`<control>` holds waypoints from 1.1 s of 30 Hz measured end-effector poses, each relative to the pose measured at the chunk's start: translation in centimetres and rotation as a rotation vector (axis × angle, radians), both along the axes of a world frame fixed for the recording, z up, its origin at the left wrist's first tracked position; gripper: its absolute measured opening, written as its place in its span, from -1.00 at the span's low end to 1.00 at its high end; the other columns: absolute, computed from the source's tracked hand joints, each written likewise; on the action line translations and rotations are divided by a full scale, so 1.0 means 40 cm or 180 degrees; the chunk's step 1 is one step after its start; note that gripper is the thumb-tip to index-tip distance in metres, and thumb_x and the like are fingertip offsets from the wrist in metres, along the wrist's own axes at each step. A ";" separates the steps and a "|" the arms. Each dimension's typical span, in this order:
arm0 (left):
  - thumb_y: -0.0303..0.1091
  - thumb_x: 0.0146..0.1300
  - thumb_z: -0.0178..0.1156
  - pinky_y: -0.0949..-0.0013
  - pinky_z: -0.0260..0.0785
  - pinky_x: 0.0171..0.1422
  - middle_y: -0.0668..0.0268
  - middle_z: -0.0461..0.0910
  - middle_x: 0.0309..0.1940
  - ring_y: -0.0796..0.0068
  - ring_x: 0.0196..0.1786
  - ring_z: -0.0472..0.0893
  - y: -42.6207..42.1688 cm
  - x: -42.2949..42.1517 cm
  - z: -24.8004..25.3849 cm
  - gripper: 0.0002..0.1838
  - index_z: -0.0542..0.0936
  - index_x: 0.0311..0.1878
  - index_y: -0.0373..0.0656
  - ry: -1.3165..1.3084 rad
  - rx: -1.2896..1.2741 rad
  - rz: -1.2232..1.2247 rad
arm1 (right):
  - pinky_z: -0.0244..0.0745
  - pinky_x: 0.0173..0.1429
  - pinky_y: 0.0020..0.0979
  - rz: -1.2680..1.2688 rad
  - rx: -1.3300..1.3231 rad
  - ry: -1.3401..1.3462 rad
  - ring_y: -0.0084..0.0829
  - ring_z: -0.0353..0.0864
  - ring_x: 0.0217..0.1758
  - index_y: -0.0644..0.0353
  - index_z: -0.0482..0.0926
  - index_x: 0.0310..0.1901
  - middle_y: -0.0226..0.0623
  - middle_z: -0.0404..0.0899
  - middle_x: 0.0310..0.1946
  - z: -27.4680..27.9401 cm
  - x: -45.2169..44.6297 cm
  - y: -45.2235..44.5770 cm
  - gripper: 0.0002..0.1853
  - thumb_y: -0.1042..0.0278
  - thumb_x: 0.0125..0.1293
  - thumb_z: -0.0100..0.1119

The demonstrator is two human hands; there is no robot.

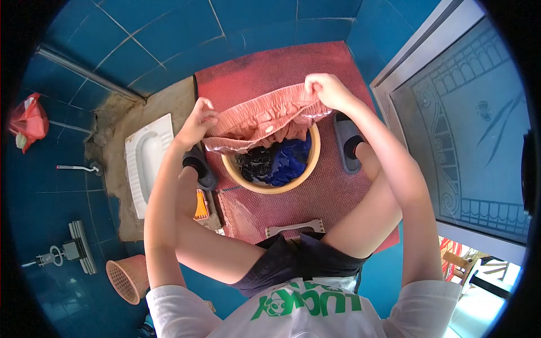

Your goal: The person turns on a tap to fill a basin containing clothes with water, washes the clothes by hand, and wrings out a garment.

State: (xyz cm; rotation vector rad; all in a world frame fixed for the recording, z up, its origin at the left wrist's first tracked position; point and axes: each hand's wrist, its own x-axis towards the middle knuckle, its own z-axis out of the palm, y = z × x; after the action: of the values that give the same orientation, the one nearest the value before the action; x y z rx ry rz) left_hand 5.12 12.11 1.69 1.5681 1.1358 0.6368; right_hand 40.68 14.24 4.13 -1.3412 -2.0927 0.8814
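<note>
Between my two hands a pink garment with a gathered elastic waistband (265, 115), like a pair of shorts, is spread open. My left hand (197, 121) pinches the left end of the waistband. At the other end, my right hand (327, 93) grips the band, held slightly higher in the view. Below the garment stands a yellow basin (270, 190), its far rim partly hidden by the cloth. Dark blue cloth (290, 163) and black cloth (253, 163) lie wet inside it.
A red textured mat (349, 208) lies under the basin, between my slippered feet. To the left are a squat toilet (147, 160), an orange brush (201, 205) and a pink wastebasket (128, 279). On the right is a frosted door (462, 124). A white stool edge (295, 226) shows beneath me.
</note>
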 end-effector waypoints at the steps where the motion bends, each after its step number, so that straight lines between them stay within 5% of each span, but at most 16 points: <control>1: -0.56 0.18 -0.03 0.51 0.26 -0.03 0.42 0.48 -0.26 0.65 -0.16 0.43 0.001 0.002 0.002 -0.84 0.44 -0.17 -0.19 -0.0095 0.0374 -0.0219 | 0.38 -0.14 -0.31 0.0001 -0.0011 0.0004 -0.29 0.57 -0.25 0.24 0.47 -0.50 -0.13 0.52 -0.52 -0.012 0.005 -0.002 -0.82 0.66 0.01 -0.16; 4: -0.59 0.16 -0.04 0.51 0.30 -0.05 0.38 0.54 -0.29 0.63 -0.20 0.48 -0.006 0.004 0.031 -0.83 0.54 -0.28 -0.25 0.1011 0.0026 -0.0506 | 0.41 -0.15 -0.34 0.0547 -0.0342 -0.0257 -0.34 0.58 -0.27 0.21 0.60 -0.38 -0.13 0.58 -0.42 -0.033 0.010 -0.004 -0.74 0.61 -0.02 -0.12; 7: -0.59 0.15 -0.04 0.53 0.34 -0.08 0.35 0.58 -0.31 0.62 -0.24 0.51 -0.036 0.049 0.039 -0.81 0.60 -0.38 -0.29 0.0797 -0.0250 0.0033 | 0.45 -0.13 -0.43 0.0937 -0.1754 -0.0639 -0.42 0.56 -0.22 0.33 0.54 -0.19 -0.18 0.58 -0.33 -0.020 -0.001 -0.022 -0.73 0.48 0.01 0.10; 10: -0.55 0.08 0.09 0.52 0.35 -0.07 0.33 0.58 -0.28 0.61 -0.19 0.52 -0.032 0.047 -0.013 -0.84 0.56 -0.23 -0.31 0.0923 -0.0212 -0.0106 | 0.47 -0.37 -0.46 0.0825 -0.1773 -0.1043 -0.51 0.54 -0.43 0.31 0.48 -0.10 -0.27 0.57 -0.43 -0.067 -0.026 -0.038 -0.61 0.44 -0.04 0.20; 12: -0.57 -0.09 0.21 0.43 0.40 -0.07 0.27 0.57 -0.19 0.47 -0.20 0.58 -0.029 0.033 -0.083 -0.61 0.49 -0.09 -0.24 0.1138 -0.0186 -0.0237 | 0.41 -0.57 -0.48 0.0990 -0.1414 -0.1005 -0.47 0.51 -0.60 0.24 0.44 -0.03 -0.29 0.55 -0.56 -0.131 -0.024 -0.046 -0.52 0.45 -0.08 0.22; 13: -0.57 -0.09 0.21 0.43 0.40 -0.07 0.27 0.57 -0.19 0.47 -0.20 0.58 -0.036 0.034 -0.094 -0.61 0.49 -0.09 -0.24 0.1134 -0.0192 -0.0232 | 0.48 -0.37 -0.40 0.1221 -0.1530 -0.1134 -0.38 0.56 -0.39 0.20 0.40 0.03 -0.17 0.53 -0.40 -0.172 -0.019 -0.038 -0.42 0.37 -0.13 0.30; 15: -0.61 -0.17 0.15 0.30 0.44 -0.10 0.21 0.52 -0.10 0.25 -0.20 0.58 -0.069 0.039 -0.115 -0.51 0.47 -0.04 -0.14 0.2164 0.2054 -0.1005 | 0.43 -0.09 -0.30 0.1179 -0.0852 -0.2008 -0.25 0.51 -0.11 0.19 0.41 0.04 -0.03 0.43 -0.16 -0.237 -0.029 -0.060 -0.35 0.22 -0.18 0.35; 16: -0.61 -0.17 0.09 0.20 0.43 -0.12 0.18 0.43 -0.01 0.12 -0.17 0.53 -0.079 0.037 -0.143 -0.49 0.45 -0.04 -0.05 0.2365 0.2008 -0.1037 | 0.31 0.11 -0.26 0.1224 -0.1145 -0.2163 -0.15 0.37 0.07 0.15 0.38 0.08 0.01 0.28 0.03 -0.217 -0.042 -0.077 -0.27 0.09 -0.20 0.36; 20: -0.48 0.04 -0.01 0.27 0.45 -0.13 0.29 0.36 0.02 0.29 -0.09 0.53 -0.095 0.078 -0.198 -0.69 0.47 -0.11 0.02 0.3211 0.1680 -0.1202 | 0.38 0.04 -0.27 0.1227 -0.1140 -0.2657 -0.14 0.46 -0.03 0.00 0.25 0.20 -0.04 0.30 0.03 -0.315 -0.090 -0.088 -0.16 0.09 -0.22 0.37; 23: -0.44 0.03 0.02 0.27 0.46 -0.14 0.27 0.36 0.01 0.28 -0.05 0.51 -0.103 0.074 -0.313 -0.73 0.50 -0.16 0.03 0.3446 0.1865 -0.1285 | 0.42 -0.01 -0.26 0.0826 -0.0515 -0.2584 -0.14 0.49 -0.07 -0.22 0.16 0.24 -0.02 0.28 0.06 -0.356 -0.094 -0.126 -0.27 0.17 -0.02 0.21; 25: -0.41 0.04 0.03 0.28 0.45 -0.11 0.25 0.33 0.04 0.27 0.00 0.47 -0.119 0.067 -0.380 -0.77 0.52 -0.20 0.03 0.3731 0.1456 -0.1513 | 0.44 -0.05 -0.29 0.1015 -0.0315 -0.2628 -0.16 0.51 -0.10 -0.42 0.05 0.26 -0.01 0.26 0.10 -0.407 -0.083 -0.137 -0.40 0.29 0.19 -0.08; 26: -0.40 0.04 0.03 0.30 0.45 -0.12 0.24 0.30 0.06 0.26 0.03 0.45 -0.135 0.066 -0.403 -0.76 0.52 -0.18 0.04 0.3790 0.1302 -0.1493 | 0.33 0.09 -0.23 0.1045 -0.0914 -0.2495 -0.18 0.45 0.00 -0.52 0.10 0.23 -0.07 0.22 0.16 -0.394 -0.086 -0.144 -0.46 0.35 0.26 -0.30; 27: -0.38 0.04 0.04 0.31 0.45 -0.12 0.23 0.28 0.08 0.26 0.05 0.44 -0.148 0.065 -0.426 -0.76 0.52 -0.17 0.04 0.3841 0.1166 -0.1471 | 0.33 0.09 -0.23 0.1072 -0.0946 -0.2497 -0.18 0.45 0.00 -0.52 0.10 0.23 -0.07 0.22 0.16 -0.422 -0.088 -0.159 -0.46 0.35 0.26 -0.30; 29: -0.37 0.07 0.01 0.29 0.38 0.00 0.22 0.23 0.14 0.22 0.14 0.36 -0.167 0.065 -0.457 -0.68 0.47 -0.05 0.05 0.3883 0.1332 -0.1351 | 0.10 0.26 -0.13 0.1248 0.0503 -0.2636 -0.14 0.26 0.19 -0.58 0.10 0.22 -0.09 0.06 0.27 -0.450 -0.093 -0.190 -0.46 0.35 0.28 -0.27; 30: -0.36 0.09 -0.02 0.26 0.31 0.09 0.21 0.21 0.16 0.19 0.17 0.32 -0.173 0.062 -0.471 -0.64 0.42 0.02 0.04 0.3865 0.1559 -0.1275 | -0.10 0.34 -0.06 0.1409 0.0502 -0.2747 -0.09 0.06 0.30 -0.49 0.16 0.21 -0.12 -0.03 0.30 -0.465 -0.097 -0.201 -0.51 0.30 0.27 -0.23; 33: -0.37 0.15 -0.10 0.21 0.07 0.30 0.20 0.13 0.24 0.17 0.25 0.21 -0.171 0.080 -0.473 -0.55 0.28 0.17 0.02 0.3901 0.1598 -0.1226 | -0.04 0.32 -0.06 0.0813 0.0612 -0.2811 -0.05 0.09 0.30 -0.32 0.25 0.19 -0.05 -0.05 0.30 -0.559 -0.118 -0.218 -0.51 0.32 0.19 -0.15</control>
State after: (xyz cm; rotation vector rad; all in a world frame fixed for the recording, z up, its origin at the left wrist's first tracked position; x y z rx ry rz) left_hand 8.31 5.26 -17.22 2.6537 1.4919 -0.4569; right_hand 35.94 5.51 -18.22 -1.5408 -2.9596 0.1292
